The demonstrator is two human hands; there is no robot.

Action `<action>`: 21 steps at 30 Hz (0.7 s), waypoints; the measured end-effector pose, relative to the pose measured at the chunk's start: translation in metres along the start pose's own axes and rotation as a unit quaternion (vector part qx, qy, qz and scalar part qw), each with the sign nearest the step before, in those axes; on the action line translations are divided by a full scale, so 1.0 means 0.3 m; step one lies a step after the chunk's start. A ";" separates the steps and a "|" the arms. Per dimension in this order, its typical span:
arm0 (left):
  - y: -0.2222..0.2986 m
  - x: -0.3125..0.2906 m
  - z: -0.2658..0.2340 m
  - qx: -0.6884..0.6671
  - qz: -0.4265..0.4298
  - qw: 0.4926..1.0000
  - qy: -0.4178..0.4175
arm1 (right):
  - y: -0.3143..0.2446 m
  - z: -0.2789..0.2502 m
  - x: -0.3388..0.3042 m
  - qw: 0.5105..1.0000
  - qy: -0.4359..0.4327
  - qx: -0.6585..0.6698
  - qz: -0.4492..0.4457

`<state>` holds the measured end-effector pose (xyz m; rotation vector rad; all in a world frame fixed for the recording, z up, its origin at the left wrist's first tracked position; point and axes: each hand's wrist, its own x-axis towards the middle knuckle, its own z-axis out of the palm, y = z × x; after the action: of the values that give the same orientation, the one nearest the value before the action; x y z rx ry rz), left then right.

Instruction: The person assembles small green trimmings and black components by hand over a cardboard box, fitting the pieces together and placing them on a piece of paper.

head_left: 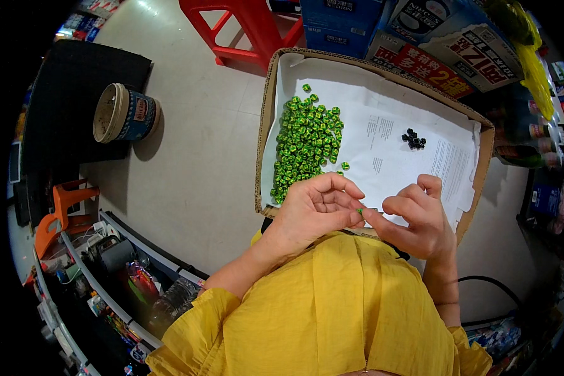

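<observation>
Over the near edge of a shallow cardboard tray (265, 125), both of my hands meet at the fingertips. My left hand (310, 210) pinches a small green bead-like piece (360, 212) between thumb and finger, its other fingers curled. The fingertips of my right hand (420, 219) are closed up against that same piece; whatever they hold is too small to make out. Inside the tray, a heap of shiny green pieces (307, 135) with yellowish marks lies at the left. A little cluster of black pieces (413, 139) sits toward the right. White printed paper (357, 113) lines the tray.
A red plastic stool (232, 31) and blue cartons (338, 28) stand beyond the tray. On the left are a round tub (128, 113) and an orange stool (66, 210). Bottles (532, 131) crowd the right side. A rack of goods (131, 269) runs along the lower left.
</observation>
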<state>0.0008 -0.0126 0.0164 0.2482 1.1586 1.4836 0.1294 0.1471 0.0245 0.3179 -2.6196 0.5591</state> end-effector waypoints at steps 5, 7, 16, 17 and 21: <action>0.014 -0.004 0.006 0.031 0.015 0.999 -0.014 | -0.007 0.001 -0.006 0.999 0.040 -0.019 -0.018; 0.011 0.002 0.005 0.023 0.020 0.999 -0.014 | -0.006 0.010 -0.009 0.998 0.052 -0.016 -0.024; 0.004 0.006 0.020 -0.018 0.067 0.997 0.020 | -0.036 0.045 0.008 0.963 0.170 0.160 0.135; 0.010 0.007 0.024 -0.015 0.074 0.997 0.031 | -0.049 0.055 -0.003 0.912 0.174 0.286 0.237; 0.006 0.008 0.032 0.019 0.134 0.990 0.023 | -0.071 0.072 0.001 0.794 0.174 0.457 0.361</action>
<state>0.0059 -0.0053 0.0214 0.4110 1.2282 1.7108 0.1275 0.1185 0.0139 -0.5121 -1.8395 1.9237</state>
